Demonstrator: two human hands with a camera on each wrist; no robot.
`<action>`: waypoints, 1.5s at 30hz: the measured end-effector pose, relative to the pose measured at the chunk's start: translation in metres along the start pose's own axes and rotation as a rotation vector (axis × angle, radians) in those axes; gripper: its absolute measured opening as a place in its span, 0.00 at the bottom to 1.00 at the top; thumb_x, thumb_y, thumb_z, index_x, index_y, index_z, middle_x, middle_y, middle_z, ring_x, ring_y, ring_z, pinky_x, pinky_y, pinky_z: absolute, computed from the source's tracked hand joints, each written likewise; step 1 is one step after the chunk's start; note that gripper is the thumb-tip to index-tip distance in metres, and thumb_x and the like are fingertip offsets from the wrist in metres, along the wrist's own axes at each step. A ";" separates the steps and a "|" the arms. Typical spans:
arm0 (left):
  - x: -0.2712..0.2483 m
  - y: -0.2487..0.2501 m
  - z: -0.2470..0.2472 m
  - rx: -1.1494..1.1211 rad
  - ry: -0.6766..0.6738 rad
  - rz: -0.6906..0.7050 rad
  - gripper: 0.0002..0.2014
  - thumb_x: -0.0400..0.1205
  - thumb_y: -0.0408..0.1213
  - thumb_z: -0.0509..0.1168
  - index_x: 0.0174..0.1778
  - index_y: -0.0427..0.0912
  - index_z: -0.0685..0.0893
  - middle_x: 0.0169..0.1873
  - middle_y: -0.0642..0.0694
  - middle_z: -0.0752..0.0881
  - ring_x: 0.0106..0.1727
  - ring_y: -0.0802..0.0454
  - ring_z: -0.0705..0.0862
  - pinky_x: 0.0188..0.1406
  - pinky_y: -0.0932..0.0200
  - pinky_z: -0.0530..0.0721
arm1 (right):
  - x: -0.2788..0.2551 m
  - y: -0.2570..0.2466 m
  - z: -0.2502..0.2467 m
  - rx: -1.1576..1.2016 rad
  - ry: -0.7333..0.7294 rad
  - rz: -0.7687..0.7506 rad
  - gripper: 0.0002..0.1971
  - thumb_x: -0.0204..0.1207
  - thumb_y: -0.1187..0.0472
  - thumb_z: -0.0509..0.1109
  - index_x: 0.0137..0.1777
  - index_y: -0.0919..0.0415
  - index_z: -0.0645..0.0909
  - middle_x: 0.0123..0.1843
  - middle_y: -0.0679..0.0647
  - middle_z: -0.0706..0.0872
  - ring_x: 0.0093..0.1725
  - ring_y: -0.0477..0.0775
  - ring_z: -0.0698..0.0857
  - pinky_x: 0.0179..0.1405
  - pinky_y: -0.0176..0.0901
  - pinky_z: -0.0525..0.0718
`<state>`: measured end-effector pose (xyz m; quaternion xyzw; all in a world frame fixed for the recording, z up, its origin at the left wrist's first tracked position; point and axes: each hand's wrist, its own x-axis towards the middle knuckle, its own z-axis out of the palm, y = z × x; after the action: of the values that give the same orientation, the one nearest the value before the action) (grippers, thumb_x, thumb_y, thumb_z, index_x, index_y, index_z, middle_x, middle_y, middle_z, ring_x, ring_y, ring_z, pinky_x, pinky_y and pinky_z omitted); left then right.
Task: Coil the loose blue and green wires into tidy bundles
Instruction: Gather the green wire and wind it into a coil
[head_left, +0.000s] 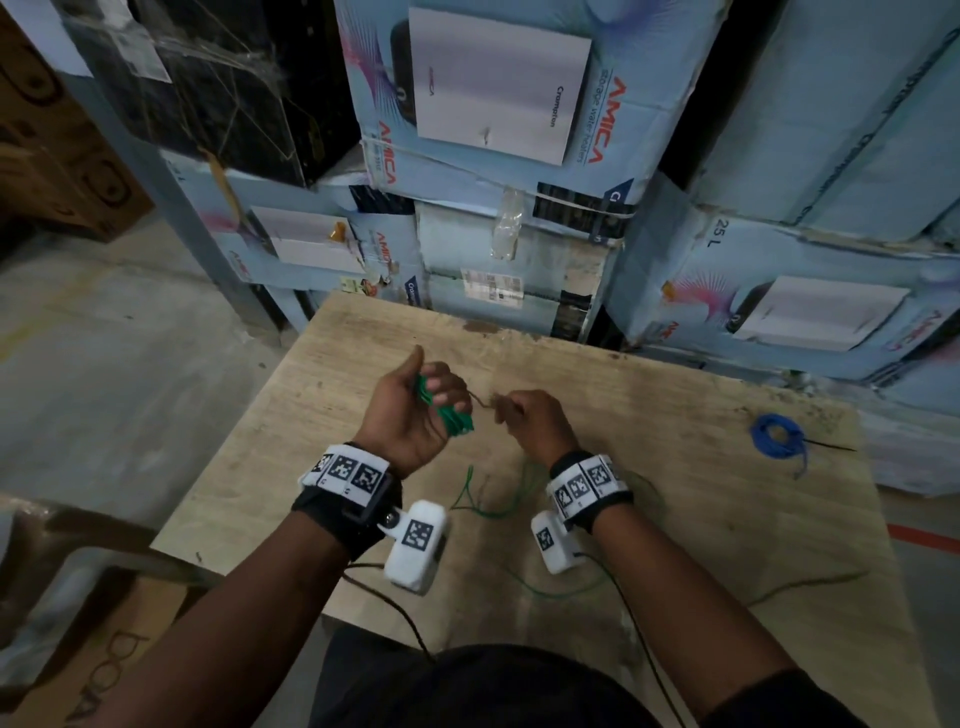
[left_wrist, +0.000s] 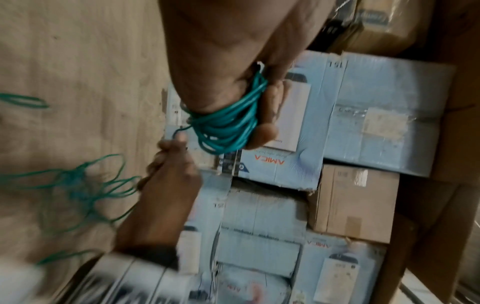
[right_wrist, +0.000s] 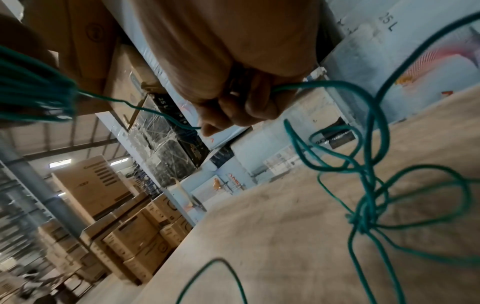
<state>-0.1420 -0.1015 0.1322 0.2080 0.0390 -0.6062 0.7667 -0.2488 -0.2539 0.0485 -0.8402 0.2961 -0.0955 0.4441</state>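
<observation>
My left hand (head_left: 415, 410) is raised over the wooden table (head_left: 675, 519) with a green wire coil (head_left: 447, 410) wound round its fingers; the left wrist view shows the green wire coil (left_wrist: 228, 127) across the fingers. My right hand (head_left: 524, 415) sits just to its right and pinches the free green strand (right_wrist: 161, 115) that runs to the coil. Loose green wire (head_left: 498, 504) trails under my wrists in a tangle (right_wrist: 369, 205) on the table. A coiled blue wire (head_left: 776, 434) lies at the table's right side.
Stacked pale blue cartons (head_left: 493, 130) stand against the table's far edge. Brown boxes (head_left: 62, 156) sit at the far left beyond a grey floor (head_left: 104, 364). A black cable (head_left: 395, 608) hangs from my left wrist camera.
</observation>
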 end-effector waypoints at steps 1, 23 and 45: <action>0.002 0.006 -0.002 -0.016 0.014 0.081 0.22 0.88 0.51 0.52 0.32 0.45 0.77 0.28 0.52 0.72 0.27 0.55 0.72 0.35 0.57 0.79 | -0.008 -0.001 0.004 0.028 -0.055 -0.011 0.17 0.85 0.55 0.67 0.33 0.54 0.86 0.25 0.42 0.81 0.28 0.41 0.80 0.37 0.37 0.73; 0.004 -0.004 -0.002 1.191 0.187 0.005 0.29 0.89 0.52 0.55 0.22 0.41 0.76 0.18 0.45 0.66 0.17 0.51 0.65 0.23 0.60 0.63 | -0.015 -0.058 -0.070 0.125 -0.073 -0.322 0.06 0.68 0.54 0.85 0.41 0.54 0.92 0.36 0.48 0.92 0.37 0.51 0.89 0.39 0.48 0.86; 0.026 0.019 -0.014 0.050 0.182 0.550 0.17 0.91 0.41 0.51 0.37 0.42 0.75 0.36 0.47 0.82 0.44 0.48 0.81 0.56 0.52 0.79 | -0.045 -0.061 -0.009 0.098 -0.248 -0.218 0.07 0.77 0.60 0.71 0.41 0.60 0.89 0.33 0.48 0.88 0.31 0.38 0.82 0.34 0.33 0.77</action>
<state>-0.1147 -0.1171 0.1168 0.2832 0.0346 -0.3553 0.8902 -0.2638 -0.2080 0.1075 -0.8500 0.1411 -0.0531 0.5048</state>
